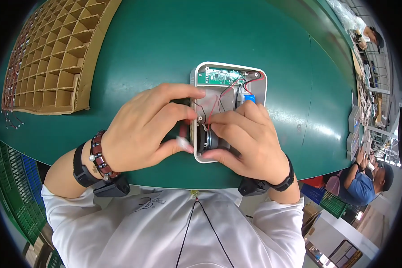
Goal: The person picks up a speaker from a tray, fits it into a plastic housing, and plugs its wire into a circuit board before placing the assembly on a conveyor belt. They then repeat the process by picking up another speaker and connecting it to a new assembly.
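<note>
A white, open plastic casing (264,80) with rounded corners lies on the green tabletop in front of me. Inside it are a green circuit board (223,77) at the far end, red and black wires, a blue part (249,97) and a round black speaker (212,139) near the close end. My left hand (149,123) grips the casing's left wall, its index finger reaching over the rim. Beside that thumb is a whitish blur I cannot make out. My right hand (250,143) reaches into the casing, thumb and fingers closed on the speaker and partly hiding it.
A cardboard divider box (87,67) with many cells stands at the far left, thin wires bundled along its outer side. Green and blue crates (20,178) are below the table's left edge. At the far right, other people (366,183) sit by another bench.
</note>
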The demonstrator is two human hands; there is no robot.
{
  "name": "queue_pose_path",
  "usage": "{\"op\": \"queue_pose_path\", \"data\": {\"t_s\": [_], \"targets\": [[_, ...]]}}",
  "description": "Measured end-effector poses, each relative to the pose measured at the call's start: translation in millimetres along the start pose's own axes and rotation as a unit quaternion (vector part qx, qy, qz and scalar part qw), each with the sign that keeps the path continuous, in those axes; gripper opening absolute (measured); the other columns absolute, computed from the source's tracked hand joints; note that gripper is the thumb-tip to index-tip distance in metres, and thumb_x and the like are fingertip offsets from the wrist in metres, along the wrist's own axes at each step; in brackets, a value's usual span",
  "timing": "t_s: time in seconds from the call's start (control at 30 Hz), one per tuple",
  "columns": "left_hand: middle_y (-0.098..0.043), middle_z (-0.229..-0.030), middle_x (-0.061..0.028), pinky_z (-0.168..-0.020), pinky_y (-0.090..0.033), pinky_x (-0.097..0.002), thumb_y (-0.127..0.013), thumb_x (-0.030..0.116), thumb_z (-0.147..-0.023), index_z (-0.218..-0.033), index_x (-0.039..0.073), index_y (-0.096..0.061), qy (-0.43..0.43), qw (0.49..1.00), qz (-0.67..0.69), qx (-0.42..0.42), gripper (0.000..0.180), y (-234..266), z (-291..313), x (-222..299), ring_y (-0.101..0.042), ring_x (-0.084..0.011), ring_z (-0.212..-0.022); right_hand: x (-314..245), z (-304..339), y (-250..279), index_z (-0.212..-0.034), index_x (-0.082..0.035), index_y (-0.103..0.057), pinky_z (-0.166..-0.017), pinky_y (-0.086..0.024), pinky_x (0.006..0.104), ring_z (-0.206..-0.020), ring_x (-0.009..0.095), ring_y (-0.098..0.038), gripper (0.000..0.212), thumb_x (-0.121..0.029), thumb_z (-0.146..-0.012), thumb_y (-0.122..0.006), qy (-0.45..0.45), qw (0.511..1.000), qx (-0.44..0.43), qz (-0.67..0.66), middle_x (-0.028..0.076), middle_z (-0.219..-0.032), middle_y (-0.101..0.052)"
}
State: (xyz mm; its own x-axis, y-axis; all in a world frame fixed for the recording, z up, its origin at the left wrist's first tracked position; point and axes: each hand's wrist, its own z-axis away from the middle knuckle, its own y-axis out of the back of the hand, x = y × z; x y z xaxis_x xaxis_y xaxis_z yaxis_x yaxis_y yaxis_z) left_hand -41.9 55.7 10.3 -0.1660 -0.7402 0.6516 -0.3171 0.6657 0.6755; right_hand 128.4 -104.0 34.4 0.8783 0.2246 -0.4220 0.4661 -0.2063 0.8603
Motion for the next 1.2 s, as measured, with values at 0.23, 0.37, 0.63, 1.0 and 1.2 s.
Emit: {"op": "queue_pose_path", "data": {"t_s": [0.23,0.37,0.63,1.0,1.2], "targets": [[-0.053,-0.122,-0.0096,-0.069,-0.050,-0.0354,-0.078,0.021,-0.062,-0.097,0.004,-0.054,0.006,1.000,-0.015,0.027,0.046,-3,-4,4,-0.060,-0.0263,-0.088,1,-2,1,-0.084,-0.004,-0.059,-0.063,-0.037,0.0346,-0.072,0.024,-0.047,0.038,-0.033,-0.066,-0.075,-0.023,0.999,-0.025,-0.020,0.004,-0.095,-0.064],[-0.051,-0.126,-0.0187,-0.086,-0.049,-0.0405,-0.079,0.027,-0.067,-0.095,0.006,-0.057,0.044,0.998,0.039,0.000,0.041,-4,2,2,-0.054,-0.0339,-0.111,-2,-5,2,-0.083,-0.005,-0.059,-0.062,-0.037,0.0345,-0.072,0.024,-0.047,0.037,-0.033,-0.065,-0.075,-0.033,0.999,-0.037,-0.010,0.004,-0.093,-0.063],[-0.051,-0.126,-0.0187,-0.086,-0.049,-0.0424,-0.078,0.017,-0.066,-0.094,0.018,-0.067,-0.041,0.999,-0.015,-0.001,0.030,-2,0,-1,-0.055,-0.0339,-0.109,-2,-10,-1,-0.082,-0.011,-0.058,-0.063,-0.036,0.0328,-0.077,0.020,-0.048,0.031,-0.026,-0.060,-0.075,-0.052,0.998,-0.024,0.003,-0.001,-0.085,-0.056],[-0.054,-0.109,-0.0124,-0.087,-0.044,-0.0415,-0.078,0.015,-0.067,-0.090,0.022,-0.070,0.031,0.998,-0.024,0.050,0.026,-8,3,8,-0.051,-0.0336,-0.101,-1,-10,-4,-0.088,-0.008,-0.062,-0.062,-0.036,0.0323,-0.072,0.021,-0.047,0.037,-0.029,-0.060,-0.074,-0.068,0.998,-0.010,-0.011,0.000,-0.088,-0.060],[-0.052,-0.088,-0.0054,-0.070,-0.042,-0.0362,-0.077,0.015,-0.067,-0.084,0.022,-0.068,0.059,0.997,-0.032,-0.029,0.021,0,3,10,-0.051,-0.0266,-0.082,-1,-10,-2,-0.088,-0.009,-0.062,-0.061,-0.034,0.0315,-0.071,0.019,-0.048,0.035,-0.025,-0.059,-0.074,-0.070,0.997,-0.014,-0.011,-0.002,-0.082,-0.058]]}}
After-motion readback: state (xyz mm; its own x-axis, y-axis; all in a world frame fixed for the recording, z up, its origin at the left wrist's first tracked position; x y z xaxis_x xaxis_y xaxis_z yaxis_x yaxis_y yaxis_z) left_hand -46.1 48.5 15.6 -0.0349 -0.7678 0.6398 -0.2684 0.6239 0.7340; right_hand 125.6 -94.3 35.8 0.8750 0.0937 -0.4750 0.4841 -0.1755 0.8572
